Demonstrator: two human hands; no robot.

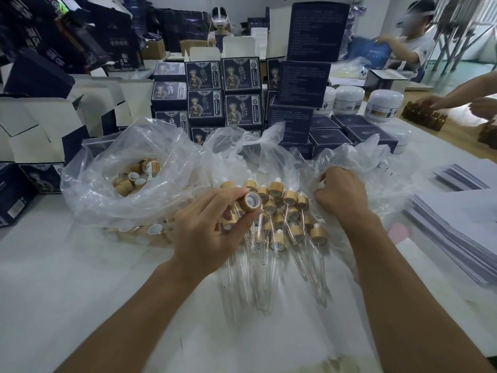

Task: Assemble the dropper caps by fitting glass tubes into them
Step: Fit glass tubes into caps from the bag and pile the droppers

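Nearest you, your two bare forearms reach forward over the white table point(80, 292). Your left hand point(207, 227) pinches one wooden cap point(251, 201) between thumb and fingertips, its white-lined opening turned up toward you. Just beneath and beyond that hand lies a heap of finished droppers point(285, 219), their wooden caps bunched together and their clear glass tubes point(265, 281) pointing back at you across the table. Your right hand point(340, 195) has its fingers curled into the crumpled plastic bag point(363, 168) at the right of the heap; what they hold inside you cannot tell. To the left, another clear bag point(107, 184) holds loose caps. Farther off stand stacked dark blue boxes point(205, 103), white jars point(384, 103) and flat sheets point(462, 224) at the right.
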